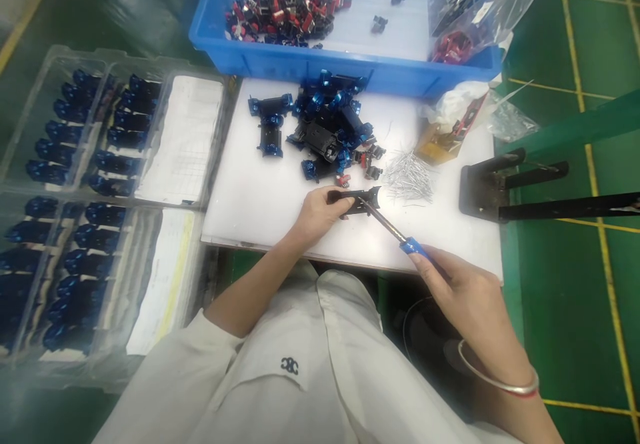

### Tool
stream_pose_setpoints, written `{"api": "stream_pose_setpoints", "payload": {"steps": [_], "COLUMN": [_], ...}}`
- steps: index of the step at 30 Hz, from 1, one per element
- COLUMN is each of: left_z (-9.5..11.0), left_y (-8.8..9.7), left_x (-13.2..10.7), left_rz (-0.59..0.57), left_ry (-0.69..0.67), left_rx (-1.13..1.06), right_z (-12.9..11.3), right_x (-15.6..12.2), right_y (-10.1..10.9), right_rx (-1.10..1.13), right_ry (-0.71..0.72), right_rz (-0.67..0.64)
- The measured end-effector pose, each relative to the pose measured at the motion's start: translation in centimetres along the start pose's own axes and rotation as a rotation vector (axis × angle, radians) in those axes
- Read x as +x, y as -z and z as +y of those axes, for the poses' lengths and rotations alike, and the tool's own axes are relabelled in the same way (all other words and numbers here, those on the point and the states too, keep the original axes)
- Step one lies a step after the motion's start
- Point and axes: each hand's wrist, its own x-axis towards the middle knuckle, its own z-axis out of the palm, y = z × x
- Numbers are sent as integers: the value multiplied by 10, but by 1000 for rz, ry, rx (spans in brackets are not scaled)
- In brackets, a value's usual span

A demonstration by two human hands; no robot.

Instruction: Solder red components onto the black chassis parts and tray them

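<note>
My left hand (320, 214) is closed around a small black plastic part (359, 199) held just above the white table (250, 197). My right hand (463, 291) grips a soldering iron (400, 234) with a blue collar, and its metal tip touches the black part. Just beyond lies a heap of blue and black parts (325, 127), and to the right of the held part a pile of thin metal pins (410, 177).
A blue bin (350, 64) with red and black parts stands at the back. Clear trays (100, 184) of blue parts sit on the left. A black metal stand (500, 191) and plastic bags (460, 117) are on the right. The floor is green.
</note>
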Motion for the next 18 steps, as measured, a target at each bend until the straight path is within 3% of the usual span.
{"api": "stream_pose_setpoints", "payload": {"steps": [4,7,10,14,18], "left_z": [-4,-4,-4,-7,-8], "left_y": [1,-2,-7,-10,-9], "left_x": [-4,-13,-25,-36,-42], "left_rz": [8,-3,-32,-95,-162], "left_ry": [-45,-188,-530,-1075,-1355], "left_rx": [71,200,401,669,881], "right_z": [2,3,1,-6,-13], "right_x": [0,7,19,35,41], "right_y": [9,3,-11,-24,-29], "right_rx": [178,473,733,908,952], "right_ry": [-212,-338,-377,-357,-381], "right_rz": [42,93,77,19,-28]}}
